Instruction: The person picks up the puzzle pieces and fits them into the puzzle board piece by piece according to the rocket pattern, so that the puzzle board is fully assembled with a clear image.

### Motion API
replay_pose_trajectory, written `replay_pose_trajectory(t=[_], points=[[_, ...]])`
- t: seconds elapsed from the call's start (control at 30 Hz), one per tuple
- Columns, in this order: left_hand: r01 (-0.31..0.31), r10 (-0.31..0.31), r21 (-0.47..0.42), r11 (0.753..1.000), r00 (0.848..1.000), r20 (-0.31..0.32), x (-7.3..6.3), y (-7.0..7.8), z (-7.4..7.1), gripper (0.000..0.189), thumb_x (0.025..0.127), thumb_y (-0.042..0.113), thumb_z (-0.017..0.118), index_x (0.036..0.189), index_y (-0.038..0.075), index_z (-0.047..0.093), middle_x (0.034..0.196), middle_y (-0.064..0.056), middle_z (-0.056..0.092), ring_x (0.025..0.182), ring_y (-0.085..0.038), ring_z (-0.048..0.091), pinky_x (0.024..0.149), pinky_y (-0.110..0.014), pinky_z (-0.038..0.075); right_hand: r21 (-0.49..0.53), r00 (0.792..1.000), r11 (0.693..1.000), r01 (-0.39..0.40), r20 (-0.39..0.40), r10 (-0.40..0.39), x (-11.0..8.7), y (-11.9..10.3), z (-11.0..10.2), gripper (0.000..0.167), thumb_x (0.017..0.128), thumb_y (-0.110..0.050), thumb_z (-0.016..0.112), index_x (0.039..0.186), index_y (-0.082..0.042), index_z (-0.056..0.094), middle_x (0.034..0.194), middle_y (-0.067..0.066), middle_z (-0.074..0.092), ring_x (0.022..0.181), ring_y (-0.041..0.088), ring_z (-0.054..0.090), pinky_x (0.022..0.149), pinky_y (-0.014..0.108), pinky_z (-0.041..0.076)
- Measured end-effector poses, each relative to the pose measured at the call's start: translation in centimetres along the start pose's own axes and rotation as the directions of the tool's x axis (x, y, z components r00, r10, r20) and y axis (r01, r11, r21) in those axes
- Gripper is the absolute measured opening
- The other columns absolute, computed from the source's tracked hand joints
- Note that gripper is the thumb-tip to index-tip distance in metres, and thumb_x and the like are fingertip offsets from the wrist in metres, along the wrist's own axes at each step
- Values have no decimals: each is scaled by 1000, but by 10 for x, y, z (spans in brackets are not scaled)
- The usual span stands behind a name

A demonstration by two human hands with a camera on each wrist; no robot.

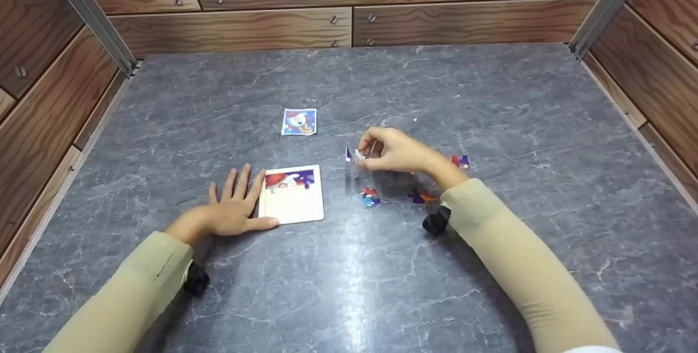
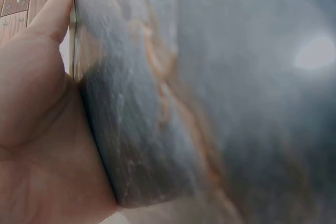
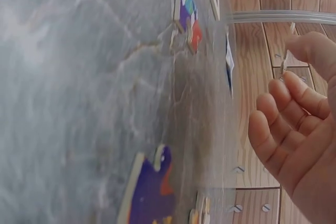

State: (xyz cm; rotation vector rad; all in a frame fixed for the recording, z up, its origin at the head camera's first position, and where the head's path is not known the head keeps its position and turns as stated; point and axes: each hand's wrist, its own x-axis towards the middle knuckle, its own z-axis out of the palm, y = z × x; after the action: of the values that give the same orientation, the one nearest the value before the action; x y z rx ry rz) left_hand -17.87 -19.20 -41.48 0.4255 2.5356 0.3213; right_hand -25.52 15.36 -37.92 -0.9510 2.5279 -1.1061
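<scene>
My left hand (image 1: 232, 214) lies with fingers spread along the left side of a square puzzle board (image 1: 297, 205); its index finger and thumb touch the frame. Joined picture pieces (image 1: 289, 178) fill the board's top strip, and pale backing shows below. To the board's right, above the table, my right hand (image 1: 395, 151) pinches a jigsaw piece (image 1: 353, 155) between thumb and index finger. The right wrist view shows that piece edge-on between the fingertips (image 3: 294, 80). Beneath this hand lie a red and blue jigsaw piece (image 1: 370, 198) and a purple and orange one (image 1: 421, 197).
Another jigsaw piece (image 1: 461, 161) lies beyond the right wrist, partly behind it. A small picture card (image 1: 299, 122) lies on the grey marbled table (image 1: 491, 96) behind the board. Wood-patterned walls (image 1: 272, 31) enclose the back and sides.
</scene>
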Motion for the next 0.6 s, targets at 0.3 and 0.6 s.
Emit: replay_pose_trajectory(t=[0.3, 0.6], points=[[4, -4, -8, 1000, 1000, -1, 0, -1, 1, 110, 77, 80, 37, 147, 16, -19, 147, -16, -31, 131, -36, -30, 94, -66, -19, 124, 996, 989, 83, -26, -81, 1, -10, 6, 24, 79, -13, 72, 96, -1, 59, 87, 9, 61, 77, 18, 57, 73, 38, 48], [16, -16, 6, 1000, 1000, 2, 3, -3, 3, 111, 77, 80, 37, 146, 16, -20, 147, -14, -32, 131, -35, -31, 94, -67, -17, 161, 992, 979, 125, -26, -123, 3, -26, 16, 25, 80, -6, 71, 98, 5, 59, 89, 18, 62, 77, 23, 57, 67, 29, 46]])
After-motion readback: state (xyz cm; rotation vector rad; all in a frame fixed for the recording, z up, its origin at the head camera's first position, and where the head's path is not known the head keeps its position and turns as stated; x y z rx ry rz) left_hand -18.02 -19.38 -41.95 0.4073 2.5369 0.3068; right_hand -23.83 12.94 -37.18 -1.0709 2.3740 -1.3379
